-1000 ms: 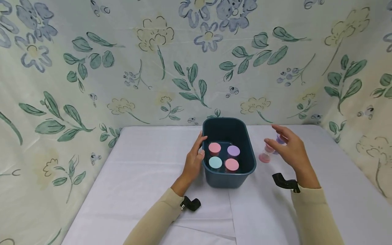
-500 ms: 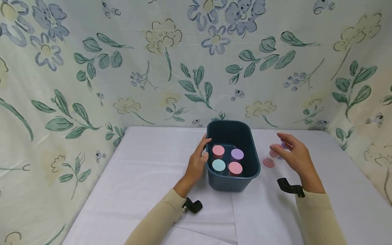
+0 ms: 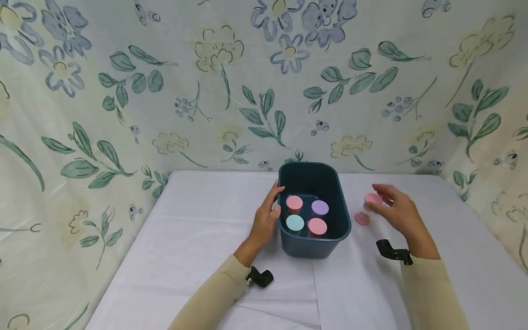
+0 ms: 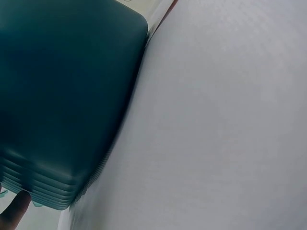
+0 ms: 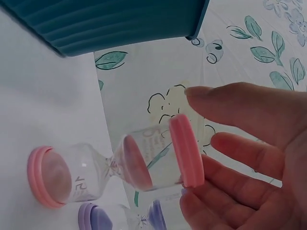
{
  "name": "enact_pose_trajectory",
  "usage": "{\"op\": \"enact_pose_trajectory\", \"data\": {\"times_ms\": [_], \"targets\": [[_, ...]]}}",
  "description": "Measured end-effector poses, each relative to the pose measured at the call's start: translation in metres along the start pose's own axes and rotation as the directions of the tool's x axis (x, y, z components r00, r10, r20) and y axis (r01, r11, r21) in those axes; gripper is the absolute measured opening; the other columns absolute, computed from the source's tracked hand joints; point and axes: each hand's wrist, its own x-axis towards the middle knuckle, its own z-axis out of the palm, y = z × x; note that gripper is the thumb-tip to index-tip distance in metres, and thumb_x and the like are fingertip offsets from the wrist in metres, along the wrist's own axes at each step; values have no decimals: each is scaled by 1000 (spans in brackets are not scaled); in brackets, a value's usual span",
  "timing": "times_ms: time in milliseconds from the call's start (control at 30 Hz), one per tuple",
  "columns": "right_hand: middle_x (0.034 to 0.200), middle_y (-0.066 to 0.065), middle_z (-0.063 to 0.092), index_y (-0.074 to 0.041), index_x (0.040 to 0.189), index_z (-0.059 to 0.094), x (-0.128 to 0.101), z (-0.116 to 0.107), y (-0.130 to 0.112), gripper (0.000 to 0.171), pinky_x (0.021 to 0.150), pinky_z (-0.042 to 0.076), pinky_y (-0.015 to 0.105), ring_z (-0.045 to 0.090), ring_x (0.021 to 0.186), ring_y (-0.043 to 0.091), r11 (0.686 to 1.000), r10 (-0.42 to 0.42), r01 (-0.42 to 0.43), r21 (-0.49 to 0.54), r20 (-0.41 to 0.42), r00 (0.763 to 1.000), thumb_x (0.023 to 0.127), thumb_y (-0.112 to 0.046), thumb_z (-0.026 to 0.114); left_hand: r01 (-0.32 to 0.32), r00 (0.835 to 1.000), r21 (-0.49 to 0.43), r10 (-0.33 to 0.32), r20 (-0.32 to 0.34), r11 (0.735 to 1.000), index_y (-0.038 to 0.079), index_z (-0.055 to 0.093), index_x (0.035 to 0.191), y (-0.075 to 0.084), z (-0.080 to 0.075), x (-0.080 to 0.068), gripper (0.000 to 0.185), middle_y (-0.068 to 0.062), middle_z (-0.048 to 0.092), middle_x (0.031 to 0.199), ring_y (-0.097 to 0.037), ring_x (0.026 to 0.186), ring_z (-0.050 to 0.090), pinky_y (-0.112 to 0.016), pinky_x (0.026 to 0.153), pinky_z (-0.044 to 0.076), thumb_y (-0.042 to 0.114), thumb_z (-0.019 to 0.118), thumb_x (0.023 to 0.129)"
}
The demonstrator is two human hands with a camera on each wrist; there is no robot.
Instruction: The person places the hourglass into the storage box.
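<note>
In the head view my left hand (image 3: 266,217) holds the left rim of a dark teal plastic bin (image 3: 310,247), fingertips hooked over the edge. Inside stand several capped pieces: two with pink lids, a purple lid (image 3: 320,207) and a light blue lid (image 3: 294,222). My right hand (image 3: 398,211) is around the upper end of a pink-capped hourglass sand timer (image 5: 115,167) standing right of the bin. The right wrist view shows the thumb apart from its top cap, with the other fingers loosely bent close by. A purple sand timer (image 5: 88,218) stands beside it, hidden in the head view.
A white cloth (image 3: 198,256) covers the table, with creases near the front. Behind it hangs a floral curtain (image 3: 189,91), which also comes forward along both sides. The bin's outer wall (image 4: 67,86) fills the left part of the left wrist view.
The head view has shifted slightly. My right hand has lowered around the pink timer's top cap, and the purple timer has gone from sight behind it. The left hand stays on the bin.
</note>
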Motion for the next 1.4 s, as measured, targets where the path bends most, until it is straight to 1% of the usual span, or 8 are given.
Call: {"op": "enact_pose_trajectory", "data": {"times_ms": [100, 267, 400, 600, 833, 1067, 1233, 1400], "targets": [[145, 28, 37, -3, 146, 36, -1, 2, 3, 76, 94, 40, 65, 37, 128, 52, 1000, 24, -24, -8, 17, 1000, 88, -39, 68, -14, 1000, -2, 14, 3, 1000, 15, 37, 147, -1, 2, -2, 50, -6, 21, 160, -20, 144, 26, -45, 113, 28, 29, 32, 99], [144, 29, 39, -1, 145, 37, -1, 2, 8, 75, 95, 41, 63, 40, 126, 51, 1000, 7, -7, -3, 28, 1000, 88, -39, 67, -13, 1000, 6, 13, 0, 1000, 16, 37, 147, -1, 2, -3, 50, -5, 21, 160, -19, 143, 27, -45, 113, 28, 29, 33, 99], [143, 30, 39, -1, 146, 37, 2, 4, 9, 76, 95, 41, 63, 41, 125, 51, 1000, 7, -8, 10, 38, 999, 88, -41, 66, -9, 1000, 8, 9, -7, 1000, 13, 37, 147, -2, 0, -1, 49, -8, 22, 159, -21, 143, 27, -47, 112, 29, 21, 35, 99], [142, 31, 39, 0, 145, 37, 4, 6, 11, 77, 94, 42, 63, 42, 124, 50, 1000, 25, -25, 7, 53, 998, 88, -43, 66, -7, 1000, -22, 7, -9, 1000, 7, 36, 147, -3, -3, -1, 50, -15, 21, 158, -27, 143, 27, -53, 112, 26, 9, 37, 97], [142, 32, 39, 0, 145, 37, 2, 4, 13, 78, 95, 41, 64, 42, 124, 49, 998, 65, -66, 8, 82, 994, 88, -45, 66, 7, 1000, 5, -7, -2, 1000, 15, 36, 148, 0, -1, -2, 50, -10, 21, 159, -19, 144, 26, -48, 113, 27, 20, 34, 98], [140, 31, 42, -1, 142, 40, 3, 3, 16, 76, 95, 40, 64, 44, 123, 48, 998, 55, -55, 6, 76, 996, 88, -47, 65, 2, 1000, -12, -2, 1, 1000, 18, 35, 148, -2, 0, 0, 51, -8, 20, 160, -17, 144, 24, -48, 113, 26, 23, 33, 98], [138, 30, 45, -1, 142, 42, 4, 4, 18, 76, 96, 40, 64, 46, 121, 46, 998, 63, -64, 12, 71, 996, 87, -48, 65, -4, 1000, -7, 4, 3, 1000, 15, 35, 148, -1, 1, 0, 50, -8, 20, 160, -21, 145, 24, -48, 113, 26, 19, 34, 98], [137, 30, 46, -1, 142, 42, 4, 5, 17, 76, 96, 40, 63, 47, 122, 45, 996, 79, -81, 23, 75, 994, 87, -47, 66, 10, 1000, -12, -10, 7, 1000, 9, 35, 148, 0, 1, 0, 50, -9, 17, 160, -25, 146, 19, -51, 114, 22, 19, 33, 99]]}}
